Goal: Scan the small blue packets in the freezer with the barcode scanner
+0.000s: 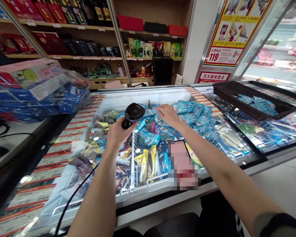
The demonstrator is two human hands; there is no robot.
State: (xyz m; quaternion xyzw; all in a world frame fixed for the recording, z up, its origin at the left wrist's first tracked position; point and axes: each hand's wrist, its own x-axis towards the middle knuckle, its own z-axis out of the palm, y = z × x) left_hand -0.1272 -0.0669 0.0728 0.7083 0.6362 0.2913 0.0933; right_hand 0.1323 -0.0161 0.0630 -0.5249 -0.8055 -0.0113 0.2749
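Note:
My left hand (118,133) is wrapped round the handle of a black barcode scanner (135,112), whose head points away and to the right. Its cable runs down along my left forearm. My right hand (169,115) has its fingers bent and drawn together at the end of a small blue packet (150,113), just right of the scanner; the fingertips are partly hidden. Beside that hand, many similar blue packets (197,115) lie in a loose pile on the freezer's glass lid (79,144). A phone (184,161), partly blurred, rests on the glass below my right forearm.
Under the glass are wrapped ice creams (148,163) in wire baskets. A dark brown plastic basket (219,90) with more blue packets stands at the right. Plastic-wrapped boxes (37,89) are stacked at the left. Shelves (88,28) with goods line the back.

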